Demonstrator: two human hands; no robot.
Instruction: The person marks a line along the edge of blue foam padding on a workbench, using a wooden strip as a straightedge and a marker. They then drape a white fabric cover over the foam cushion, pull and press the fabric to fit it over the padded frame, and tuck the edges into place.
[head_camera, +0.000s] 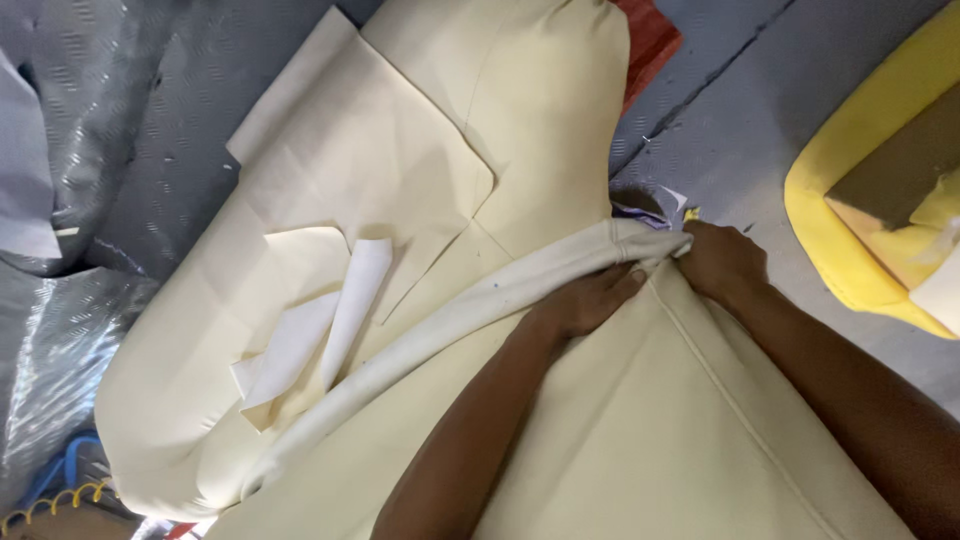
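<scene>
Your left hand (585, 300) and right hand (718, 262) pinch the far-right end of the rolled cream cover edge (440, 325); its long axis runs near-left from them across the cream cushion (545, 120).

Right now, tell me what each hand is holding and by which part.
Both hands grip the cream cover by its rolled edge: the left hand presses on the roll, the right hand pinches its end.

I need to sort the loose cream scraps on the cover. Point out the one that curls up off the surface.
The narrow white strip at the middle, left of the left hand: its top end curls over, while the broad cream panel above lies flat.
</scene>
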